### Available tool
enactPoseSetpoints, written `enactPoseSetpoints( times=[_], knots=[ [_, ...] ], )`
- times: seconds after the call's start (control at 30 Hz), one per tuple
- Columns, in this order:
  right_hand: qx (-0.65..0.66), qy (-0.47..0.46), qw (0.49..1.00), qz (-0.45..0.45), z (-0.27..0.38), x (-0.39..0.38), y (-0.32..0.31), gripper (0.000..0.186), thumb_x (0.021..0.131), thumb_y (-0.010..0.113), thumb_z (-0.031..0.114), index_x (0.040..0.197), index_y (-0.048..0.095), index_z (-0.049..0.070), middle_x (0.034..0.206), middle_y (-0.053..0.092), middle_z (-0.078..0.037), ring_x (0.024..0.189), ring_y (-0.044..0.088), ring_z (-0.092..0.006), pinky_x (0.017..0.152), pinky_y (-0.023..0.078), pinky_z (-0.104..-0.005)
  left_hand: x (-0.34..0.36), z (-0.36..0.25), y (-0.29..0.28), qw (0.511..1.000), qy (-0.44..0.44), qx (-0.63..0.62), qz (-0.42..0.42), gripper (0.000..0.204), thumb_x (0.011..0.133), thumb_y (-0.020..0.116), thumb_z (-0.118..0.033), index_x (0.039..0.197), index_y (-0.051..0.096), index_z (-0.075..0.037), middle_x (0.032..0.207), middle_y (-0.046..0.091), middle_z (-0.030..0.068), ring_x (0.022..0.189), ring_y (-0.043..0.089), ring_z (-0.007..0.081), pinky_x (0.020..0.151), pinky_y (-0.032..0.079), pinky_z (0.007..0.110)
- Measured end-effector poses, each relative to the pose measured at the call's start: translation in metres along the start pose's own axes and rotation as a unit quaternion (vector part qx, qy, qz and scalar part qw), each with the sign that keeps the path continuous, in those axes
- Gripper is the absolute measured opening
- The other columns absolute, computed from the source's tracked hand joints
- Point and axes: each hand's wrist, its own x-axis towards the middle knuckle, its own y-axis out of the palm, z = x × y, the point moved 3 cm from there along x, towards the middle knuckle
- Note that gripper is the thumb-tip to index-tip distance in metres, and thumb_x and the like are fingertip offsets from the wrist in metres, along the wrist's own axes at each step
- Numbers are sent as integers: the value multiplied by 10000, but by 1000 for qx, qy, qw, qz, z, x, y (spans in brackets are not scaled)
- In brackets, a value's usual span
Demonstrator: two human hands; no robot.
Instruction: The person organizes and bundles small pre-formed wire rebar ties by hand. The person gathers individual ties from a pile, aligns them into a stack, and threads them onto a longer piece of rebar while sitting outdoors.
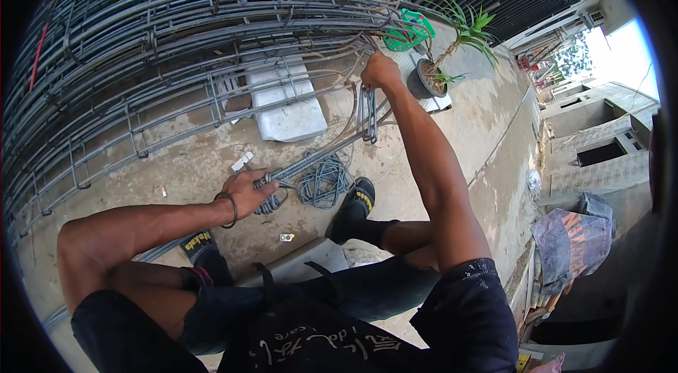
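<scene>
My left hand (247, 193) is closed at the bunch of steel stirrups (266, 205) threaded around long rebar rods (318, 156). Its thumb and fingers press on their near side, and the palm hides part of the bunch. Farther away and to the right, my right hand (381, 71) is closed around the top of a few narrow rectangular stirrups (369, 119), which hang below the fist around the far end of the rods. A loose tangle of bent steel ties (325, 181) lies on the ground between my hands, beside my right shoe (353, 210).
Stacked rebar cages (176, 34) fill the far left, with a pale block (288, 108) beneath them. A potted plant (427, 78) and a green plastic crate (409, 30) stand beyond my right hand. A cloth-draped pile (572, 242) lies at the right.
</scene>
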Motion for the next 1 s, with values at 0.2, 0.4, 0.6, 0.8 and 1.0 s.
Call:
enactPoseSetpoints(
  times=[0.2,0.4,0.6,0.8,1.0],
  knots=[
    [80,-2,996,31,-10,39,37,228,557,736,103,768,691,28,802,690,-171,788,681,-301,684,535,-364,-8,-10,2,1000,-5,-1,29,450,842,609,-425,1152,638,-99,962,677,170,950,642,307,864,474,374],
    [52,-184,982,-9,57,-5,24,197,626,706,113,820,689,79,820,674,-169,812,649,-338,744,510,-396,-9,-5,-8,1000,-10,-13,-16,340,856,591,-373,1046,664,-101,786,658,161,812,645,321,759,490,404],
    [71,-366,921,118,75,-81,11,242,643,656,69,885,662,55,839,657,-212,861,633,-381,791,493,-436,6,-1,1,999,22,-33,30,428,844,606,-390,1135,628,-77,964,653,210,944,628,331,844,475,400],
    [157,-368,912,89,97,-172,11,387,707,670,75,1070,535,64,653,604,-204,697,604,-429,647,464,-479,13,16,-3,999,-23,-28,-13,644,832,627,-386,1302,430,7,1047,631,208,959,623,277,850,468,363],
    [190,-397,886,144,97,-211,6,527,682,731,144,1135,489,25,852,641,-194,894,617,-376,765,486,-463,7,-4,-23,997,-42,-67,14,792,778,602,-456,1334,369,57,1140,567,303,1085,565,376,946,428,385]
  ],
)
